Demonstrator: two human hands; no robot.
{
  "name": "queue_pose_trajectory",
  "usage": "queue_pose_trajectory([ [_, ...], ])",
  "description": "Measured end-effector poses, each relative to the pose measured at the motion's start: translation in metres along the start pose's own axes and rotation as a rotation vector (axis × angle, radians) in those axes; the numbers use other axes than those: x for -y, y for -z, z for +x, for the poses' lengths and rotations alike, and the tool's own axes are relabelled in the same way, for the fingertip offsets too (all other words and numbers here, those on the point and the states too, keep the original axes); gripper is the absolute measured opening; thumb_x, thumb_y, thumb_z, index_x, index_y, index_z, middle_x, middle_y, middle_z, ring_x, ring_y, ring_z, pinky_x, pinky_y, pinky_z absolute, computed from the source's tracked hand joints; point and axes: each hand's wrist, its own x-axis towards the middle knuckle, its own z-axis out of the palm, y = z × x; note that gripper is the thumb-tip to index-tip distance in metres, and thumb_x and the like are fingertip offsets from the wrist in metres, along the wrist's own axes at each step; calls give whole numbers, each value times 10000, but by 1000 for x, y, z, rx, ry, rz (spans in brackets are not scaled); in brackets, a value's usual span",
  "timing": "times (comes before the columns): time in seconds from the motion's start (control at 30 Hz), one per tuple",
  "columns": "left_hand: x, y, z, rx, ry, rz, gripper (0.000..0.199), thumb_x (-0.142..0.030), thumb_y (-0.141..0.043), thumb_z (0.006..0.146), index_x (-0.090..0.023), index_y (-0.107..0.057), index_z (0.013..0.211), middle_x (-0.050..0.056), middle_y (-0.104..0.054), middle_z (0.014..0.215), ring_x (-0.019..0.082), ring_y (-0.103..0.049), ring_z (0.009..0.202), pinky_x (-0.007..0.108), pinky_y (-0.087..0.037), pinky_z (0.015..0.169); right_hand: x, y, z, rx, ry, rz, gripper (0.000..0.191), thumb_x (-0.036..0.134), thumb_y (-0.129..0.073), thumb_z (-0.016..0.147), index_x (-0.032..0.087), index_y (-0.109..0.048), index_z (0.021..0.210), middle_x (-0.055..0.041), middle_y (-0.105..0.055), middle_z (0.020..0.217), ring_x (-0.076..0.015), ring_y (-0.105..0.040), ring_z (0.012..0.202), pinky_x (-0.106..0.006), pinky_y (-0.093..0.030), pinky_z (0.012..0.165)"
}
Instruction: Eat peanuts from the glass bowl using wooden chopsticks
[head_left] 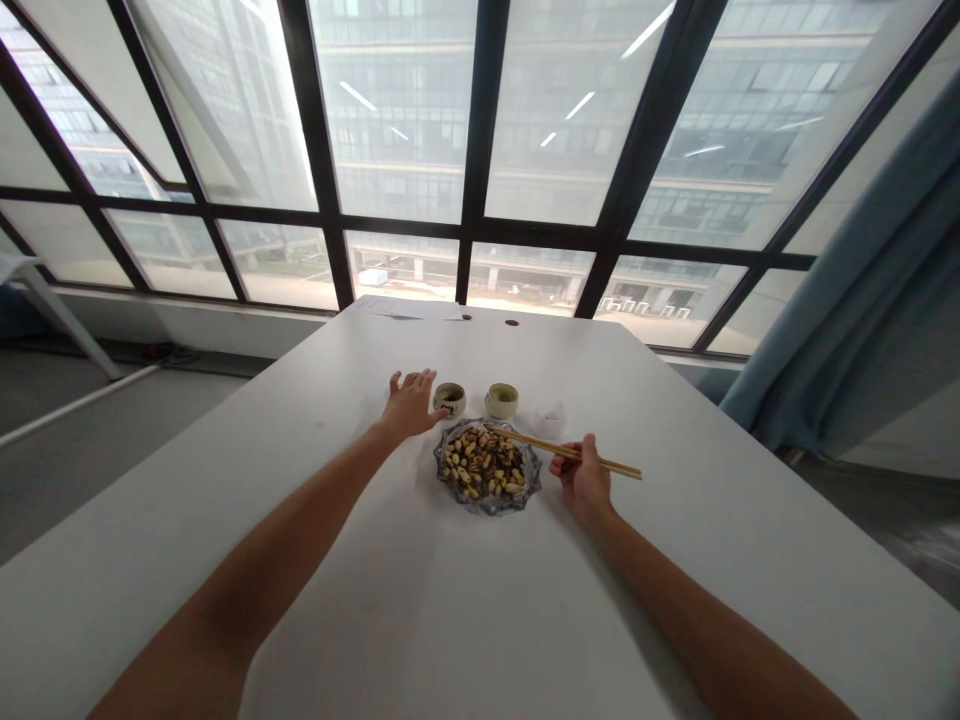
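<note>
A pair of wooden chopsticks is held in my right hand, to the right of a glass dish with a scalloped rim. The chopstick tips reach over the dish's far side, above a mix of nuts and seeds. My left hand holds nothing and has its fingers spread beside a small cup with dark markings. Its thumb is close to that cup; whether they touch I cannot tell. A second small cup, pale green, stands to the right of the first, behind the dish.
A crumpled, whitish translucent item lies right of the cups. Papers rest at the far edge of the white table, near two dark round spots. Windows stand beyond, with a blue curtain on the right.
</note>
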Motion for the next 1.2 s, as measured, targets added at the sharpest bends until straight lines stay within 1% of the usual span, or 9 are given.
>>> queue_pose_trajectory([
  [0.13, -5, -2, 27, 177, 9, 51, 886, -596, -625, 763, -167, -339, 1483, 194, -373, 1534, 377, -322, 1398, 629, -32, 1153, -1, -1, -3, 1, 13, -4, 493, 634, -639, 805, 183, -559, 622, 9, -566, 445, -107, -519, 382, -219, -416, 378],
  [0.3, -2, -5, 42, 331, -56, 34, 757, -591, -667, 729, -248, -468, 1374, 144, -586, 1346, 361, -415, 1333, 655, -18, 1135, -3, -1, -3, 29, 31, -21, 515, 669, -684, 734, 175, -580, 637, -1, -580, 445, -113, -525, 383, -223, -425, 381],
  [0.37, -2, -7, 44, 310, -94, 44, 720, -569, -699, 707, -249, -510, 1323, 131, -632, 1267, 350, -457, 1291, 638, -32, 1138, -3, 0, -2, 29, 44, -15, 526, 684, -696, 705, 175, -578, 641, 1, -587, 453, -114, -530, 386, -226, -429, 386],
  [0.57, -6, -6, 35, 165, -220, 76, 713, -510, -763, 665, -218, -545, 1278, 137, -620, 1239, 331, -493, 1232, 567, -59, 1153, -2, 0, -3, -21, 102, 0, 528, 699, -694, 689, 189, -563, 648, 21, -572, 448, -121, -534, 389, -236, -429, 380],
  [0.9, -11, -8, 27, 99, -204, 81, 641, -476, -758, 683, -178, -579, 1222, 147, -627, 1189, 326, -535, 1156, 527, -149, 1132, 4, -1, -4, 10, 162, -78, 534, 722, -614, 750, 204, -545, 641, 16, -569, 453, -125, -532, 385, -248, -427, 386],
  [0.97, -13, -8, 27, 108, -198, 101, 642, -480, -752, 691, -166, -576, 1223, 151, -628, 1185, 321, -536, 1155, 505, -160, 1130, 12, -4, -5, 32, 234, -144, 547, 732, -591, 765, 199, -565, 648, 5, -583, 461, -130, -539, 395, -256, -435, 406],
  [1.07, -16, -7, 25, 111, -214, 119, 638, -469, -746, 702, -153, -569, 1227, 152, -626, 1183, 313, -537, 1151, 465, -202, 1115, 26, -14, -7, 114, 447, -341, 533, 703, -548, 825, 192, -619, 693, -14, -623, 508, -142, -571, 447, -274, -465, 473],
  [1.13, -18, -6, 24, 105, -220, 122, 627, -449, -744, 704, -141, -566, 1221, 154, -626, 1172, 313, -540, 1142, 448, -256, 1083, 32, -27, -7, 195, 568, -459, 524, 691, -537, 840, 198, -640, 695, -17, -635, 529, -144, -578, 474, -277, -469, 502],
  [1.2, -20, -5, 23, 99, -211, 119, 601, -422, -740, 705, -137, -569, 1205, 155, -627, 1157, 314, -546, 1124, 440, -306, 1043, 32, -44, -5, 297, 600, -544, 485, 655, -565, 843, 204, -660, 691, -18, -641, 541, -145, -580, 493, -276, -468, 526],
])
